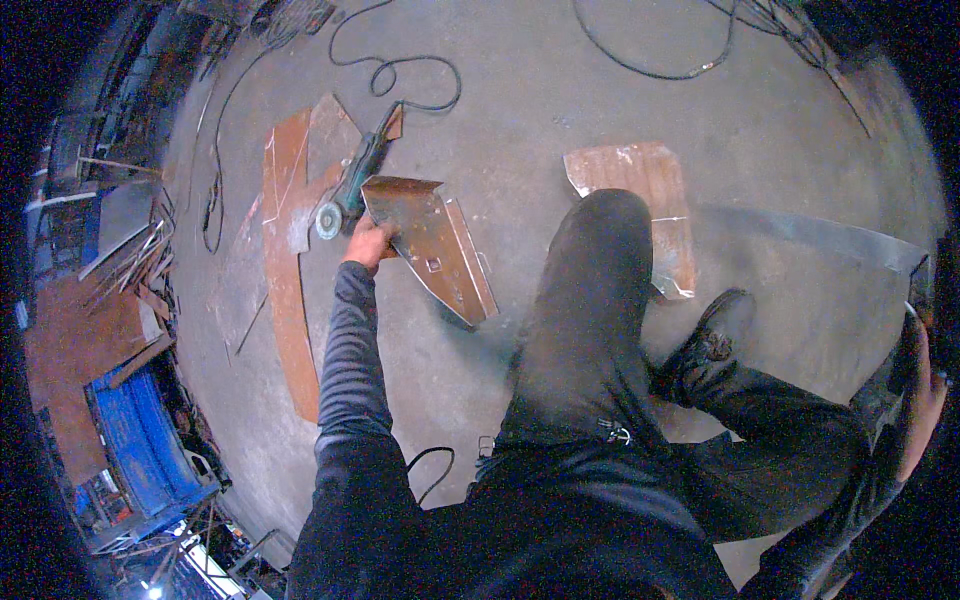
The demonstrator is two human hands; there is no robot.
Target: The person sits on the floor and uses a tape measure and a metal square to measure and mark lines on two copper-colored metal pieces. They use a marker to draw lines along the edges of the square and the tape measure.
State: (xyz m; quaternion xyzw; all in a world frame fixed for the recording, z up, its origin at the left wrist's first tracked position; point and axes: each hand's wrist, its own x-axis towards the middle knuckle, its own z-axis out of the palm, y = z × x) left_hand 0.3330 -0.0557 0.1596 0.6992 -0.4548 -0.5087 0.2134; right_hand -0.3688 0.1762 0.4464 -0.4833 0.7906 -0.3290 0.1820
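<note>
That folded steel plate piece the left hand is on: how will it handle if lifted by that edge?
The folded plate piece looks like rigid sheet steel, so it is likely stiff and heavy for its size. The left hand grips one end only, so the long tapered end would probably sag down and swing. Its cut edges look sharp, and the rusty surface should give decent grip.

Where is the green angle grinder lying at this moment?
The green angle grinder lies on the concrete floor, upper left in the head view, just above the left hand, beside rusty steel plates.
</note>
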